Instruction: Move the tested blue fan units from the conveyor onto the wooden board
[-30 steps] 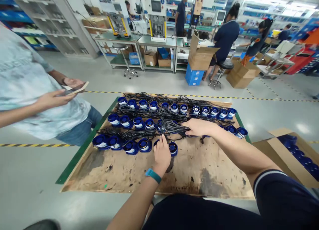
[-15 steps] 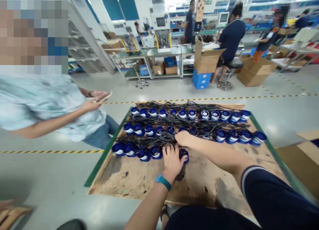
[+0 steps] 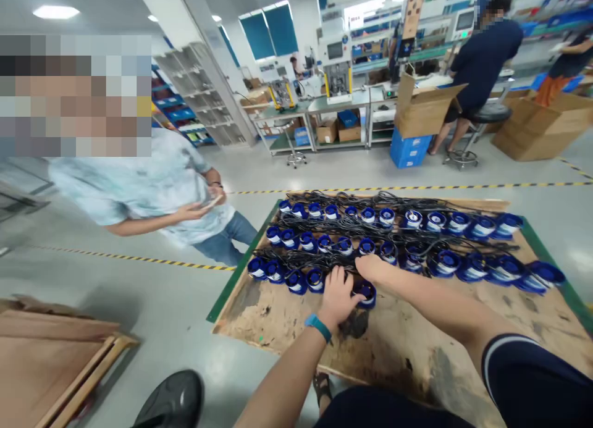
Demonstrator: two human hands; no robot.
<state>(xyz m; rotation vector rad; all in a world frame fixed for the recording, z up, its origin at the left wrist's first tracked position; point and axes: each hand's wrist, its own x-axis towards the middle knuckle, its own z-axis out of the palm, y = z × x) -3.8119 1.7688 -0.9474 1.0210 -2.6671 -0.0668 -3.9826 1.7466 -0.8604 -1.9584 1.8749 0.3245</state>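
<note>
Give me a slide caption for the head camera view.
Left hand and right hand among rows of blue parts and black cables on a wooden board.

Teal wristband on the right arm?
No, the teal wristband is just behind the left hand; the right forearm is bare.

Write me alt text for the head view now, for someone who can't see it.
The wearer's left hand spreads over the nearest of three rows of blue parts on a wooden board, while the right hand is at the black cables. On the left, another person holds a flat object; workbenches and boxes stand behind.
</note>
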